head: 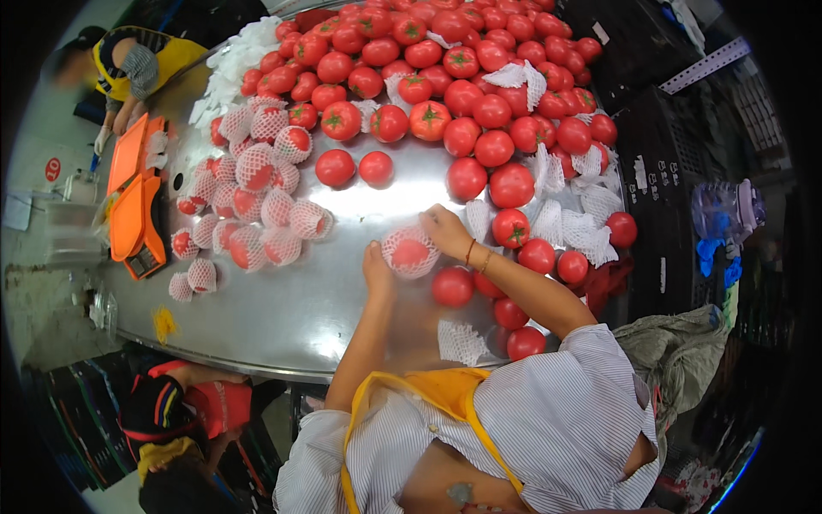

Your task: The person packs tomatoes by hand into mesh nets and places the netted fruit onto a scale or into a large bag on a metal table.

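Between my two hands is a red tomato in a white foam net sleeve (pixel 411 251), over the steel table. My left hand (pixel 376 266) is against its left side, thumb up along the net. The fingers of my right hand (pixel 443 228) pinch the sleeve at its upper right edge. Bare tomatoes (pixel 453 287) sit just below and to the right of my right forearm. A flat, unfilled foam net (pixel 461 342) lies near the table's front edge. To the left rests a group of tomatoes in foam nets (pixel 257 167).
A large heap of bare tomatoes (pixel 462 96) covers the far side of the steel table (pixel 282 327). Loose foam nets (pixel 581 225) lie at right, white nets (pixel 234 61) at far left. Orange scales (pixel 135 218) stand on the left edge. Two other people (pixel 138 61) are nearby.
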{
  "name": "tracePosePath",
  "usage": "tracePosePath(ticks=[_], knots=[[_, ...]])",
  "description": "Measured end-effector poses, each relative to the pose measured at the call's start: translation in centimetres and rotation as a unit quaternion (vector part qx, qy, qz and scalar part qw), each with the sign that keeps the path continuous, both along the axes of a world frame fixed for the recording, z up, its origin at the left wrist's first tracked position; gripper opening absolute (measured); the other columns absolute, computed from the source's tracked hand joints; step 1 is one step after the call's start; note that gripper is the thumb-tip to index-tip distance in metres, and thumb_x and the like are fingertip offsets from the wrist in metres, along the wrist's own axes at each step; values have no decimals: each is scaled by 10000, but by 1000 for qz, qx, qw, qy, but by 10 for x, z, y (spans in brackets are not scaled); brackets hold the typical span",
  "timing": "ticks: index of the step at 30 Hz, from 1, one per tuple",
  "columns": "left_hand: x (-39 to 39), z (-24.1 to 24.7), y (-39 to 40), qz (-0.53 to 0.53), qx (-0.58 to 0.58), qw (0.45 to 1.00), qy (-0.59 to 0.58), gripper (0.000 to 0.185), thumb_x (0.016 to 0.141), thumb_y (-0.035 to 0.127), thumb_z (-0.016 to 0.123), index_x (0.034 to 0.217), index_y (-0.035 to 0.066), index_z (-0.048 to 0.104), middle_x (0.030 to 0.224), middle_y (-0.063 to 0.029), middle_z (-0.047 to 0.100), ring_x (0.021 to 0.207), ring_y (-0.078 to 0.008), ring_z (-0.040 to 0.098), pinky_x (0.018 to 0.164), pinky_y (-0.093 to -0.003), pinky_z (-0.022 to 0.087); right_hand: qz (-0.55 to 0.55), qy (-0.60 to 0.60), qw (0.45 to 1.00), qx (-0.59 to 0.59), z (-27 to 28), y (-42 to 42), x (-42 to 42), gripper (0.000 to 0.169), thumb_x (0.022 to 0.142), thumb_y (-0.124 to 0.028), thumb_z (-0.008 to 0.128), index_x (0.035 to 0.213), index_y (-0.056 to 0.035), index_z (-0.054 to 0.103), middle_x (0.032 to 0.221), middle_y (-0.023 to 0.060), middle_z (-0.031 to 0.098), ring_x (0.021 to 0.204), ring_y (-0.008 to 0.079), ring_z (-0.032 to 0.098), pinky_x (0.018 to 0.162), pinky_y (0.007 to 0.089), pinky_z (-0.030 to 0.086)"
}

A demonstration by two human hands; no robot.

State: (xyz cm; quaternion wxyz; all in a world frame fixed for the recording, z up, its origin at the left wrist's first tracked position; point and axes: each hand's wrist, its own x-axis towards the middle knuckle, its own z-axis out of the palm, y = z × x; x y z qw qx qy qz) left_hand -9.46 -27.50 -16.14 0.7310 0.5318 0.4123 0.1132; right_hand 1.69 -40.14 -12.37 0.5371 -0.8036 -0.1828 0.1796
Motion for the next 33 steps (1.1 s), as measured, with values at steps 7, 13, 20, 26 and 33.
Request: tracePosePath(ticks=[7,13,20,26,33], knots=[[-18,84,5,27,-382,911,-153,517,914,394,279,1151,-47,407,1138,-173,484,1063,-274,470,927,-401,376,25,-50,998,1,44,25,-24,309,812,-287,514,834,21,526,714,190,571,662,298,560,609,358,445],[-42,61,4,49,-314,926,-206,373,905,316,353,1050,-12,452,1030,-139,526,935,-241,530,817,-368,439,86,219,971,-40,22,35,-18,313,808,-296,531,819,17,540,624,59,528,486,131,488,426,270,392],[-61,50,3,46,-178,958,-222,218,864,227,475,922,18,500,864,-78,542,776,-166,543,700,-295,465,101,302,946,-66,34,33,-38,329,808,-328,527,852,-3,559,658,34,529,497,104,462,405,235,357],[-66,53,18,105,-260,936,-214,169,848,209,499,834,41,511,786,-64,566,690,-170,565,648,-309,493,116,436,892,-33,34,30,-61,422,847,-351,450,960,43,546,821,76,575,666,143,517,551,296,432],[-76,66,29,81,-412,897,-139,239,818,219,449,913,8,509,875,-128,582,794,-236,581,711,-366,499,162,310,936,-39,74,37,-78,334,874,-322,443,974,-27,563,807,9,566,711,91,519,607,228,433]])
